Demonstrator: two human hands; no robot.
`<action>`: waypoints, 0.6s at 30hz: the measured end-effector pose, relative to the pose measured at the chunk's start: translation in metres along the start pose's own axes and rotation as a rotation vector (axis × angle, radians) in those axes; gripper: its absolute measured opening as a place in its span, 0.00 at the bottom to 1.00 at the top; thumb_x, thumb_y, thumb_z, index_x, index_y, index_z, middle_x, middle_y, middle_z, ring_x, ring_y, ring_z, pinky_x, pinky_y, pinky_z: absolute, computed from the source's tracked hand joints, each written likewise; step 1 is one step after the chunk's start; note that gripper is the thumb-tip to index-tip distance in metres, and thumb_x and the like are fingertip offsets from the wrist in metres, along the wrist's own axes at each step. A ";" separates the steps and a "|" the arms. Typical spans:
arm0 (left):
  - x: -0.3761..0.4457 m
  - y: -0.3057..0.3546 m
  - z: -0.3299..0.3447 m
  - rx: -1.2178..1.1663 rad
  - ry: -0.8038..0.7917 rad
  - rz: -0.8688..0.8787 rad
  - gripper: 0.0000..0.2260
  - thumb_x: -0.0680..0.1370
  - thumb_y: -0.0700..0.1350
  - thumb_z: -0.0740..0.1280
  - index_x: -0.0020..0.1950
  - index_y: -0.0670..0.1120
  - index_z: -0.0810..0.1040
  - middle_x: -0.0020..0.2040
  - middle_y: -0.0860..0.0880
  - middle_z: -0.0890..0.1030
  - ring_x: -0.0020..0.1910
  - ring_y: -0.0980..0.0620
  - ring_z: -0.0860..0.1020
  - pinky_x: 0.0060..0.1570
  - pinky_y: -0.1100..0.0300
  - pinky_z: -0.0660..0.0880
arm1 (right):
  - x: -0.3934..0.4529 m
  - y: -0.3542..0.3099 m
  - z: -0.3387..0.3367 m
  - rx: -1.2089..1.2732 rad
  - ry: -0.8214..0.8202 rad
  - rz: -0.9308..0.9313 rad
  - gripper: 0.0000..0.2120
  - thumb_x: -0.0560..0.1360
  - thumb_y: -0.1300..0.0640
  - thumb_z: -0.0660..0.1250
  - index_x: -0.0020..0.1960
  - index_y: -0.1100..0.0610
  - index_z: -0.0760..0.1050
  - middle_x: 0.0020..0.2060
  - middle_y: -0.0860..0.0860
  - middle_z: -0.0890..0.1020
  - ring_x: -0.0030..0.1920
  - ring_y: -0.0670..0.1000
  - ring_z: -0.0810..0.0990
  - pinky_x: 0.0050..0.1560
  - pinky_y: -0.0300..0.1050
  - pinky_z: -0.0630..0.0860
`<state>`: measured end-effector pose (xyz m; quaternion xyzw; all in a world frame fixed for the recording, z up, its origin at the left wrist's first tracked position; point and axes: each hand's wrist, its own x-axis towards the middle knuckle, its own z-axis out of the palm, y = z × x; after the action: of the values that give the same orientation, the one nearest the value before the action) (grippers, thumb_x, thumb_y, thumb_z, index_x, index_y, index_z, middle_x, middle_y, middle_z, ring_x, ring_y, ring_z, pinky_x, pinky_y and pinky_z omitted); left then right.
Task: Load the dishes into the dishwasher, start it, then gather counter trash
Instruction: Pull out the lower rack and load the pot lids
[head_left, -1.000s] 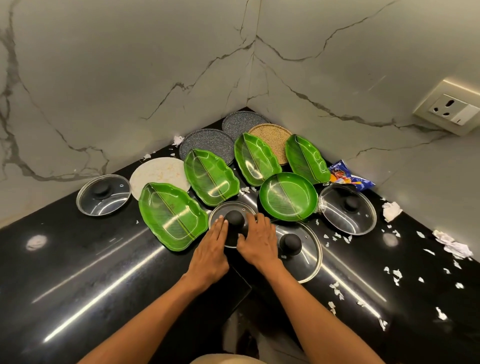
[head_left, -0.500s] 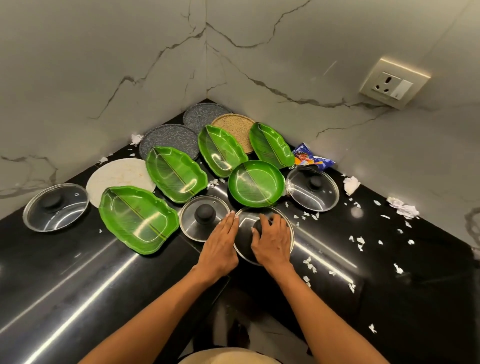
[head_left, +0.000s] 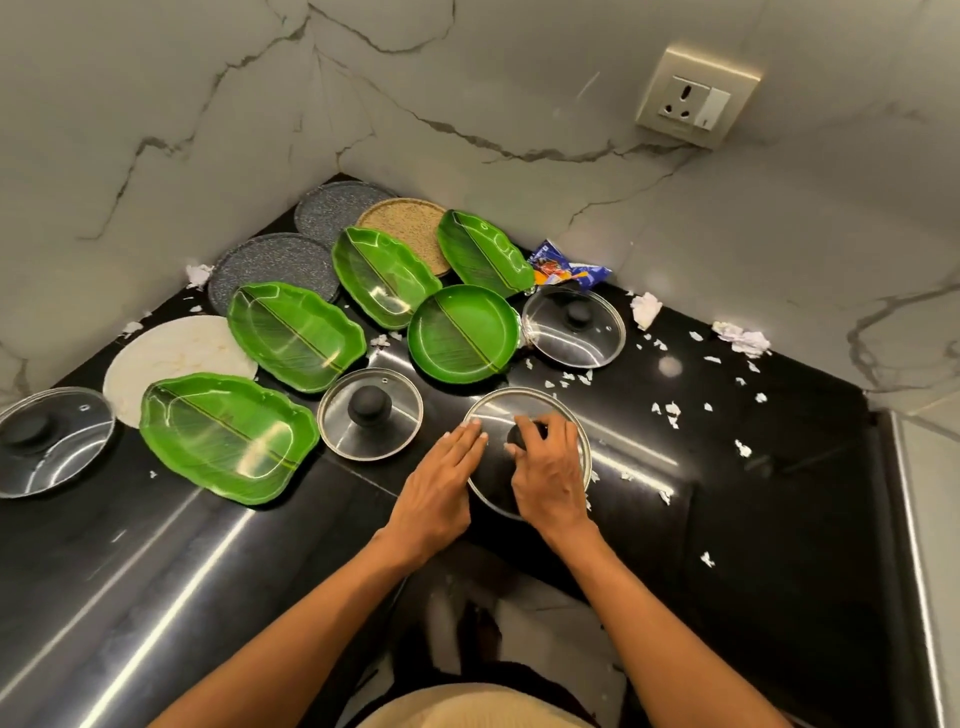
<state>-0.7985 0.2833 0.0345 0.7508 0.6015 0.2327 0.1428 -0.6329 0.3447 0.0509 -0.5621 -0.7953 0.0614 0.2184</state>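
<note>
Fingers of my right hand (head_left: 550, 475) gripped the glass lid's (head_left: 524, 410) black knob (head_left: 522, 435); my left hand (head_left: 441, 483) lay flat at nine o'clock.

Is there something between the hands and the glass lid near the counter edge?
Nothing visible. The right hand already curls round the black knob of the glass lid, and the left hand lies with straight fingers at its left rim.
</note>
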 end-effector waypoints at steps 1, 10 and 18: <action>0.001 0.005 0.000 -0.002 0.007 0.026 0.35 0.67 0.31 0.61 0.77 0.38 0.67 0.79 0.41 0.63 0.79 0.46 0.59 0.77 0.50 0.60 | -0.004 0.002 -0.006 0.006 0.008 0.009 0.15 0.73 0.61 0.72 0.59 0.57 0.78 0.51 0.56 0.76 0.51 0.57 0.73 0.49 0.52 0.75; 0.017 0.058 0.012 0.011 -0.035 0.491 0.31 0.65 0.29 0.65 0.70 0.37 0.76 0.72 0.41 0.74 0.74 0.43 0.70 0.72 0.45 0.68 | -0.083 0.040 -0.071 0.134 0.116 0.250 0.19 0.75 0.63 0.72 0.65 0.56 0.77 0.56 0.54 0.77 0.56 0.55 0.73 0.56 0.50 0.75; 0.003 0.160 0.048 -0.102 -0.031 0.875 0.19 0.76 0.30 0.60 0.64 0.37 0.81 0.68 0.43 0.78 0.69 0.44 0.76 0.72 0.48 0.68 | -0.189 0.086 -0.135 0.240 0.233 0.518 0.18 0.76 0.62 0.72 0.66 0.58 0.79 0.57 0.51 0.81 0.59 0.51 0.75 0.64 0.38 0.71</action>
<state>-0.6396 0.2515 0.0735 0.9302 0.2125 0.2893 0.0767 -0.4509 0.1817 0.0900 -0.7196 -0.5823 0.1434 0.3500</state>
